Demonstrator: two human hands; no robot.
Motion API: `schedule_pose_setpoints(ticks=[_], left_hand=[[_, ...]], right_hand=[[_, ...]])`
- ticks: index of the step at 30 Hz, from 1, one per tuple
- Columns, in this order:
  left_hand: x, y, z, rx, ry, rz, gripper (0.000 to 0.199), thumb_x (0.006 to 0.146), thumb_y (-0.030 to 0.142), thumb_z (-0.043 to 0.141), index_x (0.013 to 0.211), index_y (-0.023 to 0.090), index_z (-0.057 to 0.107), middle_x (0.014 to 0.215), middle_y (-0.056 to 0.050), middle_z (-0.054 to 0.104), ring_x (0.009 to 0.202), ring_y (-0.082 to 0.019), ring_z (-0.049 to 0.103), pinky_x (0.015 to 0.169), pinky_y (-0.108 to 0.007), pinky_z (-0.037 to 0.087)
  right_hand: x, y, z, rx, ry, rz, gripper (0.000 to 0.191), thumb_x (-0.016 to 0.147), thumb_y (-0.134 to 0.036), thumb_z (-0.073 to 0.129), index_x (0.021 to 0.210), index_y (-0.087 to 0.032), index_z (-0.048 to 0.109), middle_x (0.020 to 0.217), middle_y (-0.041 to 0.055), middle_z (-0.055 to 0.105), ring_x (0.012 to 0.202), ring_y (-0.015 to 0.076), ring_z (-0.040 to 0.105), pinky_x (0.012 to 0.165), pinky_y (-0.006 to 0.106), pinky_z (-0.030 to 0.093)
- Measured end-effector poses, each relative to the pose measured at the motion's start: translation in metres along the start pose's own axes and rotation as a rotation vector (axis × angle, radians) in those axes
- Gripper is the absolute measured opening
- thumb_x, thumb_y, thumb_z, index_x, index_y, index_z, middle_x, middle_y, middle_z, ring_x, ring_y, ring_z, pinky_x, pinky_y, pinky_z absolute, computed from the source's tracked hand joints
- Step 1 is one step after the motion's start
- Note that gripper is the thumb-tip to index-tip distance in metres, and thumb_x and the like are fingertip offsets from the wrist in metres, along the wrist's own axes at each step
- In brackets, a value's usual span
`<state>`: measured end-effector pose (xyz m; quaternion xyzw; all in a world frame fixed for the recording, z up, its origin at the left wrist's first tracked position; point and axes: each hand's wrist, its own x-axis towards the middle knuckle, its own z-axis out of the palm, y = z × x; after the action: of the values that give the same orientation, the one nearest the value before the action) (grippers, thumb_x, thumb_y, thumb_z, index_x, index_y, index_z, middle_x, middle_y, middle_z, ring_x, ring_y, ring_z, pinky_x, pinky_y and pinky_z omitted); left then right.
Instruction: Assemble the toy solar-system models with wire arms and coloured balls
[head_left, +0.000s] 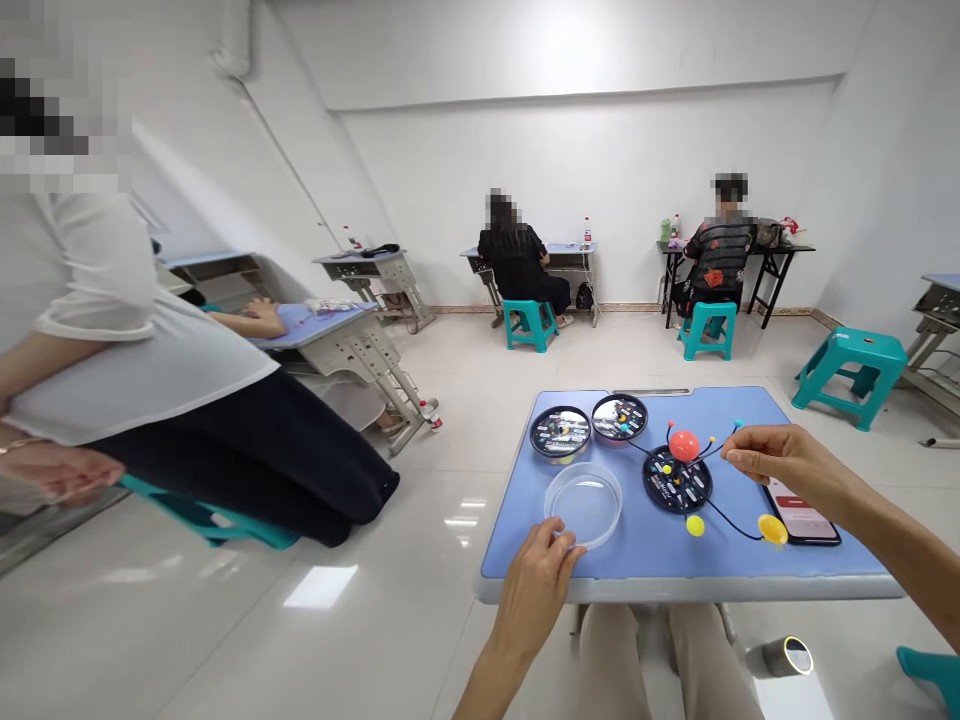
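Observation:
A solar system model (677,480) stands on the blue desk (510,540), with a black round base, a red ball on top and coloured balls on thin black arms. My right hand (765,452) is at its right, thumb and fingertips pinched near an arm; what is between them is too small to make out. My left hand (541,565) touches the near rim of a clear round plastic container (583,505), fingers bent and slightly apart. Two black-rimmed round cases (560,431) sit behind the container. A phone (806,520) lies under my right forearm.
A person in a white top (150,330) stands at the left. Two seated people face the far wall. A teal stool (853,370) stands at the right, another desk (330,335) at the left. A dark cylinder (787,656) is on the floor by my legs.

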<state>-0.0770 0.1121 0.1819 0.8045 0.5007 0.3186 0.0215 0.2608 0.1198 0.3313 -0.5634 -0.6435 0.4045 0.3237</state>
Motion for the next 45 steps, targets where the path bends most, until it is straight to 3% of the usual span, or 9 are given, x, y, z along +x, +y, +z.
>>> schedule_pose_setpoints(ticks=[4, 7, 12, 16, 21, 28, 39, 45], left_hand=[[0.002, 0.014, -0.001, 0.0, 0.114, -0.052, 0.027, 0.095, 0.034, 0.047, 0.11, 0.022, 0.066, 0.123, -0.014, 0.064, 0.083, -0.022, 0.071, 0.065, -0.034, 0.059], [0.012, 0.039, 0.0, -0.174, 0.202, -0.097, 0.023, 0.094, 0.033, 0.049, 0.103, 0.022, 0.068, 0.112, -0.011, 0.067, 0.08, -0.019, 0.069, 0.068, -0.031, 0.057], [0.041, 0.085, 0.021, -0.618, 0.06, -0.177, 0.027, 0.093, 0.033, 0.049, 0.09, 0.021, 0.072, 0.084, -0.005, 0.068, 0.063, -0.014, 0.061, 0.058, -0.026, 0.052], [0.062, 0.103, 0.049, -0.893, -0.024, -0.345, 0.03, 0.09, 0.04, 0.053, 0.094, 0.018, 0.073, 0.078, -0.004, 0.066, 0.055, -0.012, 0.056, 0.051, -0.024, 0.047], [0.078, 0.107, 0.069, -1.018, -0.067, -0.422, 0.036, 0.086, 0.043, 0.054, 0.099, 0.016, 0.074, 0.081, -0.006, 0.069, 0.053, -0.011, 0.053, 0.047, -0.022, 0.043], [0.085, 0.107, 0.079, -1.055, -0.102, -0.434, 0.035, 0.084, 0.04, 0.056, 0.1, 0.016, 0.075, 0.083, -0.006, 0.071, 0.05, -0.01, 0.051, 0.046, -0.022, 0.042], [0.091, 0.112, 0.077, -0.956, -0.007, -0.329, 0.027, 0.086, 0.034, 0.056, 0.088, 0.017, 0.077, 0.077, -0.005, 0.068, 0.065, -0.015, 0.057, 0.06, -0.026, 0.045], [0.091, 0.113, 0.085, -0.973, 0.04, -0.375, 0.024, 0.083, 0.032, 0.059, 0.079, 0.017, 0.076, 0.07, -0.003, 0.063, 0.062, -0.014, 0.053, 0.057, -0.025, 0.042]], right_hand=[[0.004, 0.015, 0.0, 0.251, -0.039, 0.053, 0.035, 0.079, -0.049, 0.068, 0.092, -0.017, 0.071, 0.068, -0.0001, 0.056, 0.063, 0.0131, 0.048, 0.063, 0.029, 0.042], [0.009, 0.024, 0.005, 0.413, -0.026, 0.11, 0.037, 0.073, -0.047, 0.074, 0.092, -0.016, 0.071, 0.073, 0.002, 0.06, 0.066, 0.0139, 0.052, 0.067, 0.032, 0.044], [0.014, 0.036, 0.013, 0.589, -0.02, 0.175, 0.035, 0.065, -0.042, 0.082, 0.085, -0.016, 0.072, 0.072, 0.0029, 0.064, 0.065, 0.0134, 0.055, 0.069, 0.033, 0.045], [0.015, 0.043, 0.016, 0.669, -0.024, 0.189, 0.032, 0.063, -0.037, 0.084, 0.082, -0.014, 0.073, 0.074, 0.0046, 0.066, 0.065, 0.0138, 0.057, 0.067, 0.032, 0.046], [0.016, 0.051, 0.018, 0.72, -0.035, 0.202, 0.03, 0.062, -0.033, 0.086, 0.08, -0.014, 0.073, 0.073, 0.0044, 0.067, 0.065, 0.0134, 0.058, 0.067, 0.031, 0.045], [0.018, 0.059, 0.015, 0.784, -0.098, 0.22, 0.029, 0.066, -0.031, 0.084, 0.086, -0.013, 0.074, 0.074, 0.0042, 0.066, 0.065, 0.0125, 0.056, 0.067, 0.03, 0.045], [0.025, 0.062, 0.012, 0.855, -0.087, 0.284, 0.027, 0.065, -0.028, 0.086, 0.085, -0.015, 0.073, 0.073, 0.0032, 0.065, 0.066, 0.011, 0.055, 0.066, 0.026, 0.043], [0.026, 0.061, 0.013, 0.665, -0.063, 0.261, 0.03, 0.067, -0.036, 0.081, 0.083, -0.013, 0.071, 0.071, 0.0028, 0.063, 0.062, 0.0111, 0.051, 0.063, 0.027, 0.041]])
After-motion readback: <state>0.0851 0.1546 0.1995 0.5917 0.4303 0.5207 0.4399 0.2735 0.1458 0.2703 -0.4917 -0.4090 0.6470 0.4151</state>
